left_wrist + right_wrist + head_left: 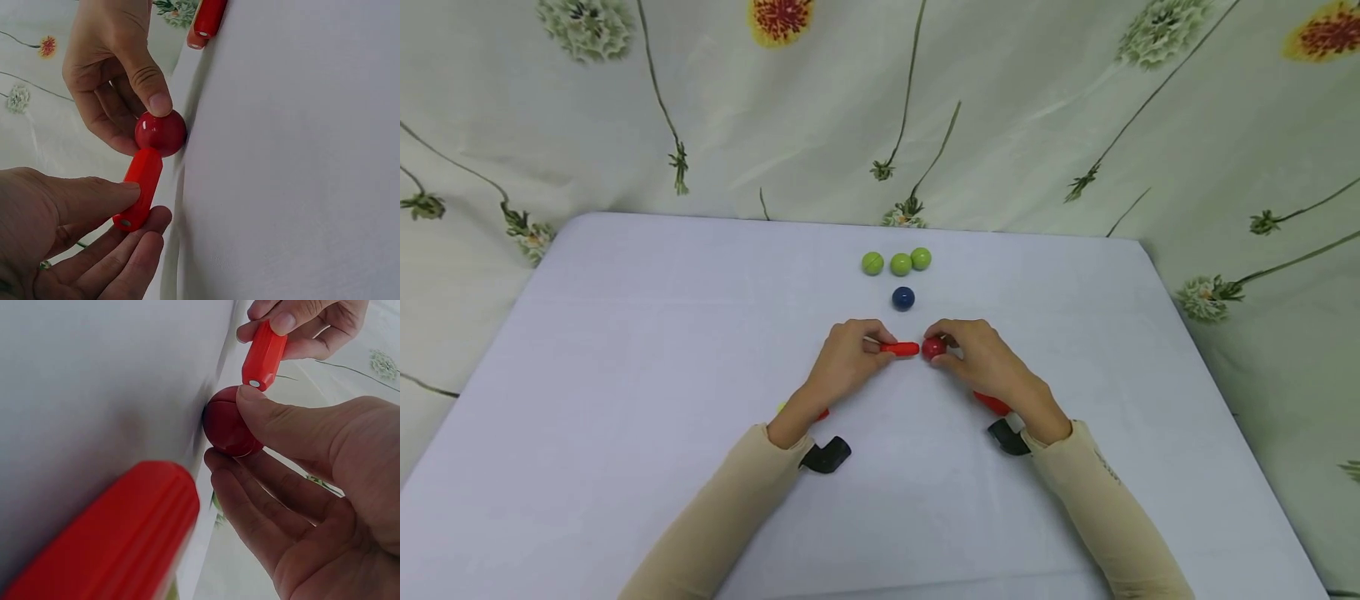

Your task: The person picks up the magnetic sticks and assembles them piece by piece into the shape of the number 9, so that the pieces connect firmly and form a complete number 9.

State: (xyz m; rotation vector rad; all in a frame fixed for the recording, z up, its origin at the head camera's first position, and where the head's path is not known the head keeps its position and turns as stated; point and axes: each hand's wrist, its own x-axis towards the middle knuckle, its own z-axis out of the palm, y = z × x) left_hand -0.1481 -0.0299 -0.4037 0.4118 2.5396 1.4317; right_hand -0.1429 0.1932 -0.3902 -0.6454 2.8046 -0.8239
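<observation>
My left hand pinches a red rod between thumb and fingers; a small metal disc shows in the rod's end in both wrist views. Opposite it, my right hand holds a glossy red ball by thumb and fingertips. Rod and ball line up end to end; whether they touch I cannot tell. Just beyond the hands lies a dark blue ball. Another red rod lies under the right wrist, large in the right wrist view.
Three green balls sit in a loose row near the white table's far edge. Beside the left wrist a red piece peeks out, with a bit of yellow. A dark curved piece juts from each wrist. Flower-patterned cloth hangs behind.
</observation>
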